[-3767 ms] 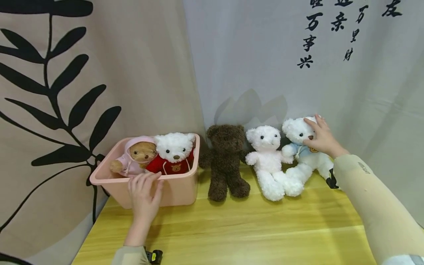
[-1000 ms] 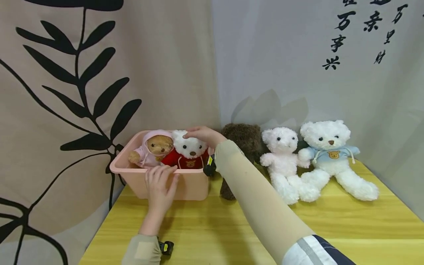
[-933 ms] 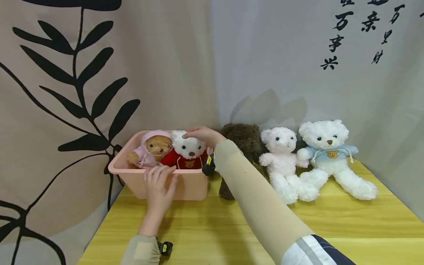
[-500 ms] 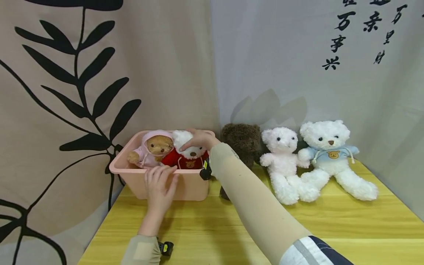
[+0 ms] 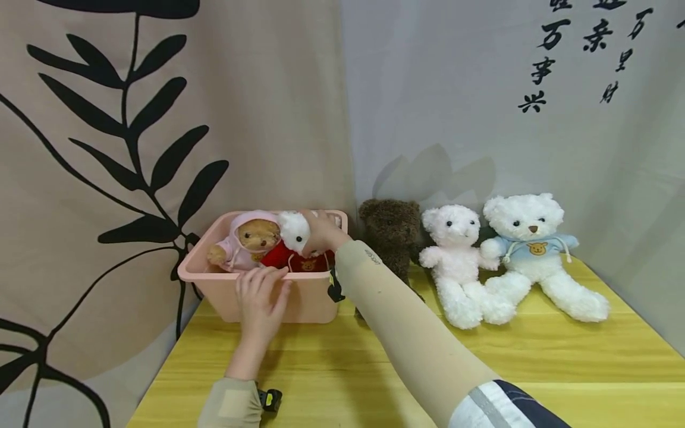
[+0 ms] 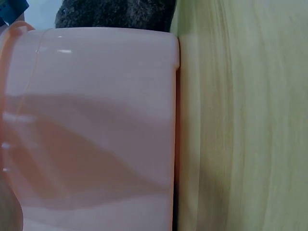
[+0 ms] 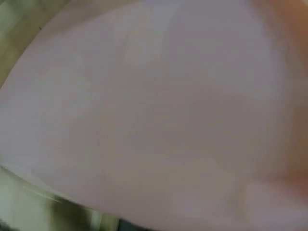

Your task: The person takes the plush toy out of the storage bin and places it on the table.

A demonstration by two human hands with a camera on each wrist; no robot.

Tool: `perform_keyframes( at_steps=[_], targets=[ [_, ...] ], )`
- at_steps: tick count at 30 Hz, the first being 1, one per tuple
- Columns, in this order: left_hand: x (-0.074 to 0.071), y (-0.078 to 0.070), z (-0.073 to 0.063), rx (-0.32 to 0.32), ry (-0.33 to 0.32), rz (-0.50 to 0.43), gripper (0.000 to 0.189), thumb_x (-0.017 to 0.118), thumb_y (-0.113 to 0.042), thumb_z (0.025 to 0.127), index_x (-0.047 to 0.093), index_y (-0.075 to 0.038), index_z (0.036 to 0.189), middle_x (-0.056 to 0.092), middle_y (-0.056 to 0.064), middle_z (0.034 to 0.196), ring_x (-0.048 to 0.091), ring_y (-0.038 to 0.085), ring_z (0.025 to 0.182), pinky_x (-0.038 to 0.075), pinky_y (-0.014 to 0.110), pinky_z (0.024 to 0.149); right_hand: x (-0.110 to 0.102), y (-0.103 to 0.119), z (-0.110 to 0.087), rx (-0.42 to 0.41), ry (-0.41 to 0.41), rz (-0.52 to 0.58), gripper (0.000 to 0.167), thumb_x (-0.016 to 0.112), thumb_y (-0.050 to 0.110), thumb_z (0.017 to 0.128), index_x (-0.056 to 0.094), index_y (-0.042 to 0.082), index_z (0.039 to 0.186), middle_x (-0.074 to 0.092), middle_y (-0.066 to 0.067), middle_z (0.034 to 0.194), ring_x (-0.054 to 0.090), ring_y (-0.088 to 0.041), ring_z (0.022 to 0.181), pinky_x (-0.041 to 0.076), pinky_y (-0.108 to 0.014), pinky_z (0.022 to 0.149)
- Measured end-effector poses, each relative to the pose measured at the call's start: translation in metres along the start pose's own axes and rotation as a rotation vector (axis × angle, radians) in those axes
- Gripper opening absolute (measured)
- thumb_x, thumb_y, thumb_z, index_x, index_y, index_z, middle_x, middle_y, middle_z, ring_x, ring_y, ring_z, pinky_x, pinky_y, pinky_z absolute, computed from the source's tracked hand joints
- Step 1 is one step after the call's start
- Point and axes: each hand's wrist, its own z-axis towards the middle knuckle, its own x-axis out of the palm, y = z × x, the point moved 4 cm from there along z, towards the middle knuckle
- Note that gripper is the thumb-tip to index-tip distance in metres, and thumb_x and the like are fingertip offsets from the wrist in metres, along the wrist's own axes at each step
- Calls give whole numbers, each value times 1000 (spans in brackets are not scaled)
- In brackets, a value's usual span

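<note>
In the head view, a pink plastic bin (image 5: 310, 300) stands at the left of the table. My left hand (image 5: 261, 303) holds its front rim, fingers over the edge and thumb on the outside. Inside sit a tan teddy bear in a pink hood (image 5: 257, 235) and a white teddy bear in red (image 5: 293, 230). My right hand (image 5: 323, 232) grips the white bear's head, covering much of its face. The left wrist view shows the bin's side wall (image 6: 96, 130) beside the tabletop; the right wrist view is filled by a blurred pink surface (image 7: 134, 120).
Right of the bin a brown teddy bear (image 5: 390, 232) sits partly behind my right forearm. Beyond it are a pale pink teddy bear (image 5: 455, 255) and a white teddy bear in a blue hoodie (image 5: 535, 249). A printed curtain (image 5: 428, 77) hangs behind the wooden table (image 5: 316, 380).
My right hand has moved left from the blue-hoodie bear to the bin. In the last second it has come down and closed round the white bear's head. My left hand keeps to the rim.
</note>
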Motion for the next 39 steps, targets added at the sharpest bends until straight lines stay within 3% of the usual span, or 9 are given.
perform_keyframes(
  at_steps=[5, 8, 11, 16, 19, 27, 36, 39],
  targets=[
    [11, -3, 0, 3, 34, -12, 29, 58, -33, 96, 69, -8, 104, 64, 13, 101, 51, 38, 100, 28, 56, 94, -7, -15, 2, -16, -51, 16, 91, 87, 21, 69, 40, 27, 147, 44, -10, 137, 38, -30, 120, 46, -40, 87],
    [15, -4, -1, -4, 51, -21, 27, 60, -31, 94, 69, -8, 104, 64, 13, 100, 52, 38, 99, 28, 55, 94, -16, -20, 0, -20, -78, -8, 89, 86, 25, 70, 41, 27, 146, 48, -9, 135, 42, -29, 117, 42, -45, 91],
    [17, -5, -1, -7, 47, -32, 26, 61, -30, 92, 69, -8, 104, 64, 12, 100, 52, 36, 99, 28, 55, 95, -29, -16, -3, -44, -106, -32, 87, 84, 28, 72, 41, 29, 146, 49, -8, 135, 44, -29, 117, 41, -48, 90],
    [14, -3, 1, -7, 43, -28, 29, 59, -34, 94, 69, -7, 101, 64, 12, 100, 52, 36, 98, 27, 57, 97, -57, 5, -5, -158, -154, -30, 85, 84, 25, 72, 42, 22, 146, 50, -9, 137, 44, -28, 119, 39, -44, 96],
    [12, -1, 3, -13, 57, -25, 32, 57, -35, 95, 68, -6, 101, 63, 12, 100, 51, 37, 99, 26, 58, 97, -79, 12, -8, -183, -192, -4, 85, 83, 25, 72, 42, 19, 146, 51, -9, 136, 45, -27, 118, 38, -43, 96],
    [10, 1, 6, -34, 75, -21, 28, 60, -30, 93, 68, -7, 106, 63, 11, 101, 51, 37, 102, 23, 61, 101, -155, 8, -27, -186, -359, 227, 87, 81, 20, 70, 39, 20, 147, 50, -10, 128, 49, -21, 106, 48, -37, 83],
    [9, 3, 8, -54, 74, -3, 26, 61, -27, 92, 68, -6, 105, 64, 14, 102, 51, 37, 102, 21, 59, 103, -237, -16, -72, -198, -466, 278, 85, 76, 12, 70, 40, 20, 146, 52, -4, 129, 51, -18, 101, 47, -33, 82],
    [7, 5, 6, -70, 85, 7, 25, 62, -25, 90, 67, -6, 105, 63, 15, 103, 50, 38, 103, 20, 60, 104, -257, -29, -91, -184, -475, 230, 83, 74, 14, 72, 40, 21, 147, 52, -3, 131, 51, -19, 102, 46, -35, 83]
  ],
)
